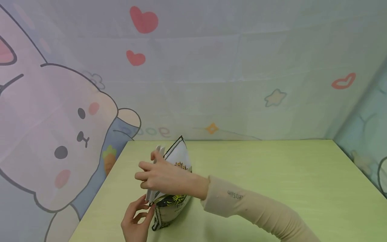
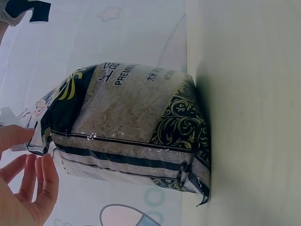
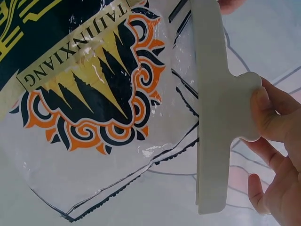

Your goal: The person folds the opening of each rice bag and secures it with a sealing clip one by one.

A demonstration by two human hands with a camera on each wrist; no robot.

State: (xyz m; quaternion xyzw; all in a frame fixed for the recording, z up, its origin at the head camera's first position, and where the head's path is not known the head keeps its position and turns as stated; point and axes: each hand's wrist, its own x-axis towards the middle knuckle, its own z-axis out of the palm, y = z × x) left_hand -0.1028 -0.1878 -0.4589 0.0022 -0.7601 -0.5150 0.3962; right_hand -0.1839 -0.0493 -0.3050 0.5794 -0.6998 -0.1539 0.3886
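Observation:
A clear plastic bag of rice (image 2: 122, 113) with dark and gold print stands on the table, its top leaning left in the head view. Across the bag's upper part lies a long white bag clip (image 3: 211, 110). My right hand (image 3: 277, 127) pinches the rounded tab of this clip between thumb and index finger, the other fingers loosely bent. At the near top corner of the bag, my left hand (image 1: 136, 216) pinches the plastic between thumb and fingertips, close to the clip's end. In the head view, the right hand (image 1: 169, 176) covers part of the clip.
The light green table (image 1: 272, 174) runs back to a printed cloth backdrop (image 1: 211, 67) with a rabbit and hearts. Another cloth panel (image 1: 369, 134) hangs along the right side. My right sleeve (image 1: 254, 208) crosses over the table's front.

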